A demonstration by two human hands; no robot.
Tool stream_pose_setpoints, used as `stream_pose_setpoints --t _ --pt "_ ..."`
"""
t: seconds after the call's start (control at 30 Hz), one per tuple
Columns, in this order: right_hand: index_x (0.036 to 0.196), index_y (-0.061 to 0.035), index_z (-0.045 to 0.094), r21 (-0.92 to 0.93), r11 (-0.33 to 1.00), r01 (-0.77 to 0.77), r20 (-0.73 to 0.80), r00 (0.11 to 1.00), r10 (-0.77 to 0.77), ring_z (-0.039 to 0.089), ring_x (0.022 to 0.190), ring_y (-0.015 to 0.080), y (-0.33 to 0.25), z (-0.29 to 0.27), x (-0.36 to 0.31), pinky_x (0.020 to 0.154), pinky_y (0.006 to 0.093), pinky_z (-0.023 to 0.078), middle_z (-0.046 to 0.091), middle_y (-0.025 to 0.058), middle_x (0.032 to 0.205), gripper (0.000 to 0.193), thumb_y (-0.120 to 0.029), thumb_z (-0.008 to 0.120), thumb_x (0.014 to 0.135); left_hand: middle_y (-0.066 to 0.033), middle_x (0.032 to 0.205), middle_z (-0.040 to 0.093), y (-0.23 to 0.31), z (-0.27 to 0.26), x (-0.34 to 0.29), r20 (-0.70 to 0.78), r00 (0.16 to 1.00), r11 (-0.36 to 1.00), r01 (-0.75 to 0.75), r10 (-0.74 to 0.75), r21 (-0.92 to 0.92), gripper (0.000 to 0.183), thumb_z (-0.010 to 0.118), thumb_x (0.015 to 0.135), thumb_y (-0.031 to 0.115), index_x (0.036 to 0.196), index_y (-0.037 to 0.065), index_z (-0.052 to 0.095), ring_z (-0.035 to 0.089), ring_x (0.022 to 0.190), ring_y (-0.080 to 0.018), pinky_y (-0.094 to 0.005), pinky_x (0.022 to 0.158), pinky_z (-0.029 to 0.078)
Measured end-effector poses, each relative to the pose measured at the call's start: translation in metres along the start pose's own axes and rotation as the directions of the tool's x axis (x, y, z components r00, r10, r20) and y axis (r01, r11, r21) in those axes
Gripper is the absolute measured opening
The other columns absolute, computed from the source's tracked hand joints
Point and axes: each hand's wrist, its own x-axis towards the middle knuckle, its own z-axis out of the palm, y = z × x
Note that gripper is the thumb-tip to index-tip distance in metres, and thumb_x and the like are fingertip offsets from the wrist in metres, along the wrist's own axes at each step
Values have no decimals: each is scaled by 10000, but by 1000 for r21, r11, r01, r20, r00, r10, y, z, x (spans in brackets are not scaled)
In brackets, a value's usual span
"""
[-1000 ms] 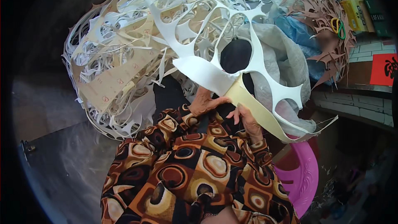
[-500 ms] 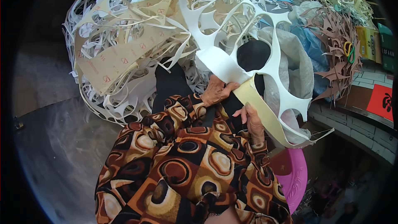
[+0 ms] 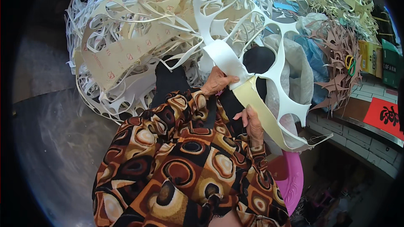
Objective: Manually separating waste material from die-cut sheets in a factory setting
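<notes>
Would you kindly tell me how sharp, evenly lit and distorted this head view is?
Head view: daylight, even, no glare; left hand and white cut-out sheet sharp; strong fisheye bending, black vignette at the rim; grey floor smeared towards the edge.

We see a grey concrete floor (image 3: 54, 130) bearing, at the far side, a big heap of white cut-out scrap sheets (image 3: 139, 42).
</notes>
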Motion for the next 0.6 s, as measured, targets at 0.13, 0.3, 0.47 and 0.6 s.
stream_pose_setpoints --t 0.13,0.3,0.47,0.6 --pt "905 5 521 25 1000 -3 -13 1000 3 322 375 64 2 0 1 567 308 495 342 -16 457 192 -176 460 886 -45 868 618 1 -4 6 10 998 994 69 -68 -83 312 675 660 5 959 13 583 571 800 -130 -274 729 453" --pt "922 20 493 25 1000 1 10 1000 -1 304 365 67 5 -3 1 564 309 507 322 -9 446 161 -123 429 886 -26 852 607 3 -8 10 1 996 986 87 -88 -140 301 682 660 -5 939 29 577 563 800 -120 -262 733 452" --pt "921 11 507 26 1000 12 4 1000 -12 298 370 56 6 -2 -2 563 310 506 322 -16 458 162 -133 439 889 -32 860 606 -8 -11 12 -32 996 983 82 -88 -165 324 692 646 -3 946 24 572 567 792 -122 -262 705 461" --pt "902 -6 529 43 999 7 28 1000 -8 298 379 51 6 -6 -4 571 315 504 322 -23 463 146 -128 451 884 -43 829 615 -12 -9 12 -88 986 957 113 -141 -267 287 702 650 23 917 14 600 578 731 -129 -260 636 469"
